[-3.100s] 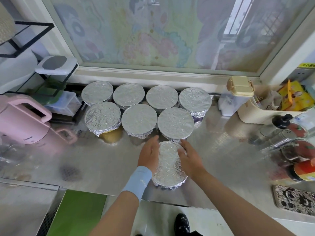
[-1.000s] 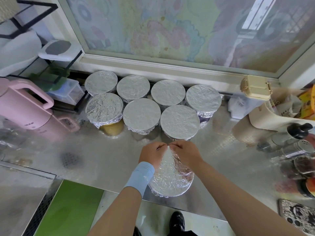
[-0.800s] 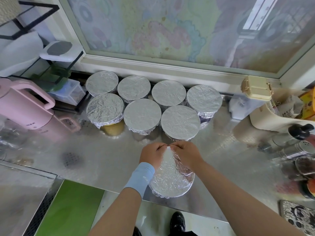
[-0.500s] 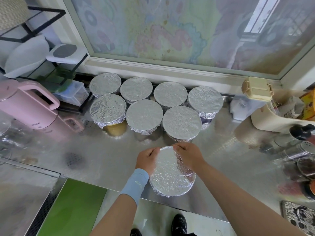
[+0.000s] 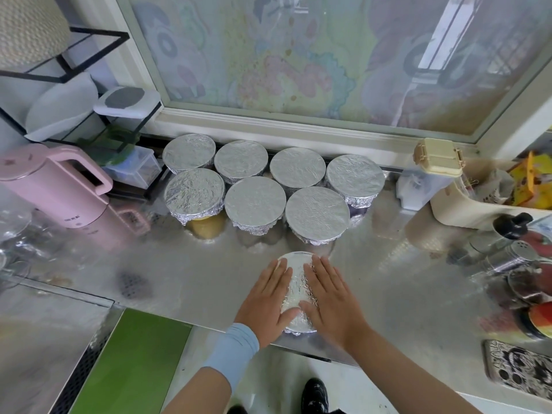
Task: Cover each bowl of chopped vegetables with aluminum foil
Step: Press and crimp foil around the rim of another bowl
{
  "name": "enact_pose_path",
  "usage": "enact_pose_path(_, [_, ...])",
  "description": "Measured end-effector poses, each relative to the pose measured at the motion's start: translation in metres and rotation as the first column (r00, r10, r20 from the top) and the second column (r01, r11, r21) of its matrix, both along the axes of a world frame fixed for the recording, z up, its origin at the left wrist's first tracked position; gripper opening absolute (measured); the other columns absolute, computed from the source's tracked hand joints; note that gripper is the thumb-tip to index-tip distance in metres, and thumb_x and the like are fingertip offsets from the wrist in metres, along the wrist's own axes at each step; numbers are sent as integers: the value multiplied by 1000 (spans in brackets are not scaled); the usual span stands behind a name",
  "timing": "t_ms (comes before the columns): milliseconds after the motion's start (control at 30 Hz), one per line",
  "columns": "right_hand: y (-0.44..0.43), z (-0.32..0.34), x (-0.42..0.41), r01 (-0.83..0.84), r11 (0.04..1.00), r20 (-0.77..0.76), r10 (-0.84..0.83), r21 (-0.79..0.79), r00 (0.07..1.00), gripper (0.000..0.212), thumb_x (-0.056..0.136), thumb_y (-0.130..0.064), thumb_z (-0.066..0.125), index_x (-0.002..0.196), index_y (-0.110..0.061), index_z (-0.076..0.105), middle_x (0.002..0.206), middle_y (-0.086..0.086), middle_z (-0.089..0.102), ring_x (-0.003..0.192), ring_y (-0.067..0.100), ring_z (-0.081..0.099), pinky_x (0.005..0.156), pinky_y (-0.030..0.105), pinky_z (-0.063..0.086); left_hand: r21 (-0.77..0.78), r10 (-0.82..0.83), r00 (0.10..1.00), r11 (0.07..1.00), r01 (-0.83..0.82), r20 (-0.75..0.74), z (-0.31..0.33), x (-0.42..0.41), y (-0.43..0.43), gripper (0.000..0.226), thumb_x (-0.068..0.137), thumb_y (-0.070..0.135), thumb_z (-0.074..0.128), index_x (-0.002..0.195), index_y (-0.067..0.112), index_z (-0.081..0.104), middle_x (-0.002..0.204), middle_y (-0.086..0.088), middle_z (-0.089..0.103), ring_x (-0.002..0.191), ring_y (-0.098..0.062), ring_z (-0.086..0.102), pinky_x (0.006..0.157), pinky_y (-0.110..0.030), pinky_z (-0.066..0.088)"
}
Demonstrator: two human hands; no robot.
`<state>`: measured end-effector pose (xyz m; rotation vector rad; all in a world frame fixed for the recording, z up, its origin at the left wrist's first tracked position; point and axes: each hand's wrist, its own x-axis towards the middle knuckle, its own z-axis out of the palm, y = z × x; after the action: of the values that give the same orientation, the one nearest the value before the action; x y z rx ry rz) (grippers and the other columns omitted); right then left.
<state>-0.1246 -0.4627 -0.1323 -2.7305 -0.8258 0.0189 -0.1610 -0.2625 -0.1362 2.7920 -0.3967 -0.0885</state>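
— So, how will this foil [image 5: 295, 282] handle?
— It's thin, light and quick to crease, and it tears if you drag it. Its bowl [image 5: 298, 327] sits at the counter's [image 5: 194, 279] near edge, in front of seven covered bowls [image 5: 255, 201]. Take hold at the rim.
— And the hands?
— Your left hand [image 5: 268, 297] and right hand [image 5: 328, 294] lie flat on top, fingers straight, gripping nothing. Half a second ago they curled over the far rim.

Steel counter [image 5: 194, 279] — eight foil-covered bowls [image 5: 255, 201], pink kettle [image 5: 59, 186], spice jars [image 5: 518, 255]
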Motion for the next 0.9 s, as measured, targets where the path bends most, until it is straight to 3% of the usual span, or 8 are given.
enact_pose_path(133, [-3, 3, -1, -54, 994, 2, 54, -93, 999, 78, 97, -66, 25, 151, -11, 33, 160, 15, 19, 150, 29, 12, 116, 47, 20, -52, -51, 998, 997, 49, -45, 1, 1, 7, 92, 91, 75, 19, 156, 11, 6, 163, -4, -12, 149, -16, -17, 123, -36, 8])
enact_pose_path(200, [-5, 6, -2, -99, 988, 20, 102, -118, 995, 82, 94, -69, 29, 153, -12, 27, 161, 15, 13, 150, 29, 7, 118, 47, 16, -157, -29, 997, 987, 18, -69, 2, -4, 10, 101, 85, 80, 29, 156, 14, -2, 162, -3, -20, 148, -14, -20, 122, -30, 4])
enact_pose_path(333, [-10, 9, -2, -192, 967, 1, 195, -166, 981, 93, 87, -80, 30, 156, -17, 18, 163, 13, 8, 150, 30, 3, 117, 50, 14, -369, 20, 985, 925, -84, -174, 3, -13, 12, 124, 73, 76, 58, 149, 25, -25, 155, 12, -35, 147, -4, -17, 119, -22, 10])
enact_pose_path(467, [-10, 8, 4, -193, 965, -29, 191, -179, 981, 106, 79, -88, 32, 156, -18, 14, 163, 12, 4, 151, 28, -2, 118, 50, 10, -364, -1, 983, 929, -68, -186, 6, -8, 14, 142, 65, 72, 72, 144, 24, -36, 152, 10, -41, 147, -7, -19, 117, -20, 9])
enact_pose_path(567, [-9, 10, 3, -201, 961, -31, 199, -189, 980, 107, 77, -90, 32, 156, -19, 15, 163, 11, 4, 151, 27, -1, 118, 51, 9, -275, -6, 986, 961, -39, -164, 3, -5, 17, 142, 66, 72, 73, 147, 21, -33, 153, 11, -39, 147, -5, -18, 114, -17, 11])
enact_pose_path(733, [-6, 11, 2, -186, 962, -35, 182, -202, 983, 108, 76, -90, 33, 156, -20, 17, 163, 11, 6, 151, 27, 0, 118, 51, 11, -193, -40, 990, 981, 13, -136, 2, -2, 21, 138, 67, 74, 69, 148, 23, -30, 154, 8, -38, 146, -5, -11, 117, -26, 20])
enact_pose_path(833, [-4, 15, -2, -152, 967, -43, 147, -204, 988, 108, 76, -90, 32, 156, -20, 15, 163, 11, 3, 151, 27, -3, 118, 50, 8, -155, -56, 988, 987, 34, -143, 12, -6, 23, 135, 68, 72, 68, 148, 26, -31, 153, 6, -41, 146, -12, -24, 120, -30, 5])
enact_pose_path(900, [-3, 17, -7, -120, 972, -44, 114, -202, 993, 105, 77, -89, 31, 156, -21, 15, 163, 11, 3, 151, 27, -2, 117, 51, 8, -273, -17, 989, 962, -24, -146, 20, -14, 19, 115, 81, 60, 61, 150, 26, -25, 154, 11, -38, 145, -8, -28, 119, -28, 0])
